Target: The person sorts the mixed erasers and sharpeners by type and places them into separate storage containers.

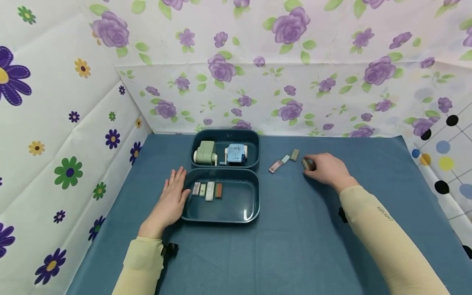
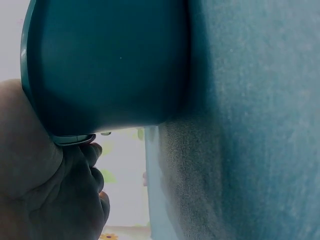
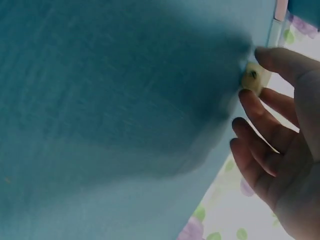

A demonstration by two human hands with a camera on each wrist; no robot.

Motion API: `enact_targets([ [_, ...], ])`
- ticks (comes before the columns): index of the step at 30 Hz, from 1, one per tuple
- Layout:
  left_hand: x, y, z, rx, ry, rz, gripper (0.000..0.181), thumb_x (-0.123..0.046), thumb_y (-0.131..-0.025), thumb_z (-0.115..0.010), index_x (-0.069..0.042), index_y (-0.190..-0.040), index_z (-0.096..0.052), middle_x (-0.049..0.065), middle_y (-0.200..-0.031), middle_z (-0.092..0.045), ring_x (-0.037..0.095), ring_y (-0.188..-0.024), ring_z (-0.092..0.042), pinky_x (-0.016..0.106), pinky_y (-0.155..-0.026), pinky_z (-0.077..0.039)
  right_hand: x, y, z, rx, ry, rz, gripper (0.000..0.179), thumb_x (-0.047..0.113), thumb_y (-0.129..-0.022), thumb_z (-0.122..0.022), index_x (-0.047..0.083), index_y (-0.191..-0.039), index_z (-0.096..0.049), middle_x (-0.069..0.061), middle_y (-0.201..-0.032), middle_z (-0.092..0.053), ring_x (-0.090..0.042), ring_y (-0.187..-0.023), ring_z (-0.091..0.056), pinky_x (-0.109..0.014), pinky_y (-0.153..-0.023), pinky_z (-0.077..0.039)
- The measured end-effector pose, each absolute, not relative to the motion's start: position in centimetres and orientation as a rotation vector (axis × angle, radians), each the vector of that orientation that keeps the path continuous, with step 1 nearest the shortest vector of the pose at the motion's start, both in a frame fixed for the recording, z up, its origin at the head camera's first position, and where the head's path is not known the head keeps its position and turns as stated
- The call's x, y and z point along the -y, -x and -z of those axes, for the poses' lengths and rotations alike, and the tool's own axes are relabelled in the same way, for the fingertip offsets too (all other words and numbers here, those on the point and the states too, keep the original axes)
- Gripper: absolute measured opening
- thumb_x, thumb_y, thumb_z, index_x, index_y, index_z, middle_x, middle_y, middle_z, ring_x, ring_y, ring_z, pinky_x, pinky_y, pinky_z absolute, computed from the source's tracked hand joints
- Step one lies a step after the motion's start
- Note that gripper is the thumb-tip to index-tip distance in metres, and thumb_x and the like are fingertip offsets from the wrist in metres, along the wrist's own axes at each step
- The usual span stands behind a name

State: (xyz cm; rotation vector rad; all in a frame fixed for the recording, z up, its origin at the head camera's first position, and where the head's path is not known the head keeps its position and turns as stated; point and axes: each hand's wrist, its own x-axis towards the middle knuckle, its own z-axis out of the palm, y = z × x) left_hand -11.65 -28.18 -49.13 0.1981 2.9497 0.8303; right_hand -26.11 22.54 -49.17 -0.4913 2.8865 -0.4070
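Note:
In the head view my right hand (image 1: 326, 169) is at a small olive-grey eraser (image 1: 307, 164) on the cloth, thumb and fingers on either side of it. The right wrist view shows that eraser's pale end (image 3: 251, 78) between thumb and fingertips. Left of it lie an olive eraser (image 1: 294, 155), a pale teal one (image 1: 285, 159) and a pink one (image 1: 275, 166). My left hand (image 1: 167, 205) rests straight-fingered against the left side of the front tray (image 1: 236, 221). Several erasers stand in a row inside, among them a white one (image 1: 209, 191) and an orange-brown one (image 1: 218, 190).
Behind the front tray, touching it, stands a second dark teal tray (image 1: 225, 132). It holds a green crank pencil sharpener (image 1: 205, 153) and a blue one (image 1: 236, 153). A blue cloth (image 1: 287, 246) covers the table; flowered sheets (image 1: 254, 98) hang behind and at the sides.

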Motion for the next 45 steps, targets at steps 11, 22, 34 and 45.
enact_targets([
  [11, 28.2, 11.7, 49.1, -2.956, -0.203, -0.84, 0.063, -0.018, -0.118, -0.043, 0.0, -0.171, -0.014, 0.017, -0.179, -0.005, 0.04, -0.164, 0.005, 0.058, -0.13, 0.002, -22.6, 26.7, 48.6, -2.809, 0.408, 0.459, 0.057, 0.024, -0.094, -0.078, 0.001, -0.144, -0.064, -0.022, -0.122, -0.068, -0.04, -0.104, -0.065, -0.06, -0.085, -0.054],
  [22, 28.1, 11.5, 49.4, -2.95, -0.196, -0.851, 0.063, -0.017, -0.118, -0.043, 0.0, -0.171, -0.014, 0.016, -0.179, -0.005, 0.039, -0.164, 0.006, 0.058, -0.131, 0.002, -23.0, 26.1, 48.8, -2.849, 0.414, 0.368, 0.057, 0.03, -0.089, -0.084, 0.005, -0.138, -0.068, -0.031, -0.14, -0.055, -0.055, -0.131, -0.046, -0.072, -0.097, -0.046],
  [34, 28.2, 11.6, 49.5, -2.953, -0.193, -0.857, 0.063, -0.017, -0.118, -0.042, 0.0, -0.171, -0.013, 0.016, -0.179, -0.004, 0.04, -0.164, 0.006, 0.057, -0.131, 0.003, -23.4, 25.6, 49.1, -2.896, 0.396, 0.381, 0.06, 0.036, -0.088, -0.084, 0.0, -0.133, -0.068, -0.03, -0.138, -0.055, -0.051, -0.128, -0.048, -0.069, -0.097, -0.047],
  [45, 28.2, 11.6, 49.5, -2.959, -0.193, -0.855, 0.063, -0.017, -0.118, -0.042, 0.0, -0.171, -0.014, 0.017, -0.179, -0.005, 0.04, -0.164, 0.006, 0.057, -0.131, 0.003, -23.6, 25.3, 49.6, -2.963, 0.433, 0.383, 0.061, 0.037, -0.085, -0.086, -0.002, -0.128, -0.066, -0.027, -0.128, -0.06, -0.048, -0.122, -0.052, -0.066, -0.096, -0.048],
])
